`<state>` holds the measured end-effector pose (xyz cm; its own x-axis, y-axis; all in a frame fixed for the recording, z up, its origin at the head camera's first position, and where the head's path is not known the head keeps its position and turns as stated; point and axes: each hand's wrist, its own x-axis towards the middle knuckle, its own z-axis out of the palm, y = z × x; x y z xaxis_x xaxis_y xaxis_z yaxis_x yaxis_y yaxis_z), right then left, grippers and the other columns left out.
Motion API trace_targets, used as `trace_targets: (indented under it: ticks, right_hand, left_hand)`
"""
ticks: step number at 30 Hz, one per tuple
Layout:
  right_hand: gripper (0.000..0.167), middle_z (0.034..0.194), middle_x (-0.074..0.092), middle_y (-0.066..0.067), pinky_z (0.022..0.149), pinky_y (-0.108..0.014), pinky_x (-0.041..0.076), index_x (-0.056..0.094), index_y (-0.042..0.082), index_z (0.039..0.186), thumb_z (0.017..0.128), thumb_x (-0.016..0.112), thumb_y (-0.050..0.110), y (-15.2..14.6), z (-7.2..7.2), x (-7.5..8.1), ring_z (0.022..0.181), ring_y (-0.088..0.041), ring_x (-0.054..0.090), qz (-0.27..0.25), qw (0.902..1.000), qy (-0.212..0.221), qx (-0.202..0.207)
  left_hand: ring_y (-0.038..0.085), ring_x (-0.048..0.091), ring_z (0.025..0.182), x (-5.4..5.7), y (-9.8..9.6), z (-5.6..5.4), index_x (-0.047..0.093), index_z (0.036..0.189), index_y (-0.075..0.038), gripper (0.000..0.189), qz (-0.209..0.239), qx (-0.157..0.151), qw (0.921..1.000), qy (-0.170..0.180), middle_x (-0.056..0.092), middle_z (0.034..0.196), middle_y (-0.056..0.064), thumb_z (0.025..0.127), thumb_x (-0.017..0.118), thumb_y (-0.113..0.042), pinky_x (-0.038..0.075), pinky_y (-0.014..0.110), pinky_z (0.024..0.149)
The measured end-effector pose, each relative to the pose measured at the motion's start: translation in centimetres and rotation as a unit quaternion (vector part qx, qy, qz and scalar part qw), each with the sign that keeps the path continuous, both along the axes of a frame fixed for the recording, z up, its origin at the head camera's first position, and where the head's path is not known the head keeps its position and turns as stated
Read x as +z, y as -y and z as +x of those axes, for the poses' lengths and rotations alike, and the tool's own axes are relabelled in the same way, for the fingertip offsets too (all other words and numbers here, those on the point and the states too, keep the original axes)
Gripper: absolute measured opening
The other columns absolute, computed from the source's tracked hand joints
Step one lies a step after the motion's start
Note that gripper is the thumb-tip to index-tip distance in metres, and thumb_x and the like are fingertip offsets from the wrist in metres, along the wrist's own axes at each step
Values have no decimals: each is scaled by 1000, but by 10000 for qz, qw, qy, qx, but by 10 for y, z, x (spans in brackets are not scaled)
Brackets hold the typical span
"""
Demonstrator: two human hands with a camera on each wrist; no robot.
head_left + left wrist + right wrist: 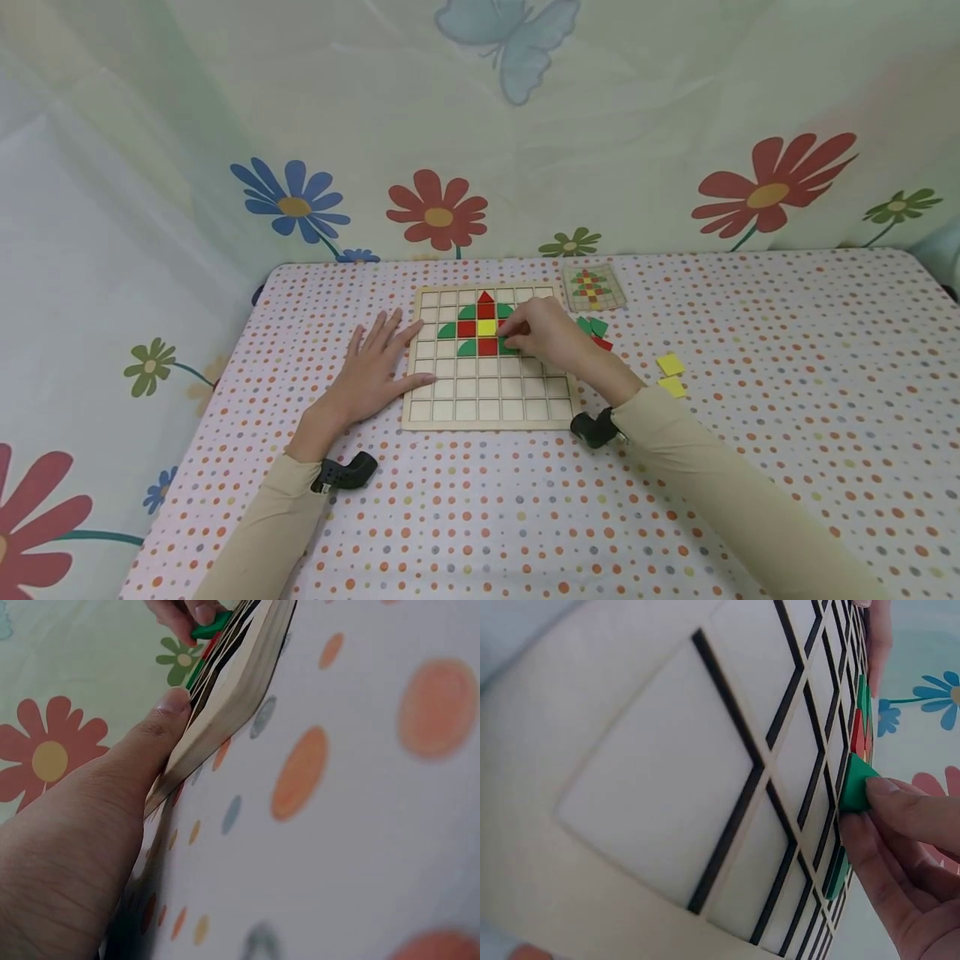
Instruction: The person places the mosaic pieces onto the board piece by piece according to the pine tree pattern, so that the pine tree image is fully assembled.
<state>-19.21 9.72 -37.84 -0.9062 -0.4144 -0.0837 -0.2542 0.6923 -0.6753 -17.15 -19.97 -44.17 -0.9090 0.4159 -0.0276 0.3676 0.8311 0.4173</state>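
A wooden grid board lies on the table and carries red, green and yellow tiles in its upper cells. My right hand is over the right part of the pattern; thumb and finger pinch a green tile at the cells. The left hand lies spread at the board's left side, with index fingertip and thumb tip on its frame. In the left wrist view, the left thumb presses the frame's edge. A yellow square tile sits amid red squares, below a red triangle.
A pattern card showing a tree-like figure lies beyond the board's upper right corner. Loose green tiles and a red tile are right of the board. Farther right are yellow squares. A flowered cloth hangs behind the dotted tablecloth.
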Motion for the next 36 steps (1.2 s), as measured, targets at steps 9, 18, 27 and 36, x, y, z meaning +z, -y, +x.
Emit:
trace_targets:
  ticks: [9,18,27,36]
  right_hand:
    - [17,109,78,-17,87,-38,60,79,-6,110,94,75,-5,7,2,0,104,-30,71,338,9994,-124,22]
    - [19,108,78,-17,89,-39,61,79,-7,111,93,75,-5,12,5,4,104,-31,73,523,9985,-154,39]
    - [14,104,79,-17,88,-38,61,81,-6,105,94,72,-8,12,6,4,106,-33,73,609,9973,-408,49]
    - [20,113,74,-15,90,-40,58,78,-4,115,98,70,-2,-15,9,0,104,-29,68,-93,9996,-66,270]
  left_hand:
    - [36,-1,162,1,0,1,28,168,-18,91,3,-33,10000,-15,8,175,15,96,69,-55,-4,63,126]
    - [33,-3,162,-3,1,-1,26,168,-20,91,-79,3,10000,32,7,176,14,97,66,-59,-5,61,126]
    - [33,-3,162,-3,0,-1,26,168,-21,91,-44,16,10000,38,7,176,13,96,67,-59,-6,61,126]
    - [33,-4,162,-3,1,0,26,168,-20,91,-63,22,10000,50,6,176,13,96,66,-59,-6,61,126]
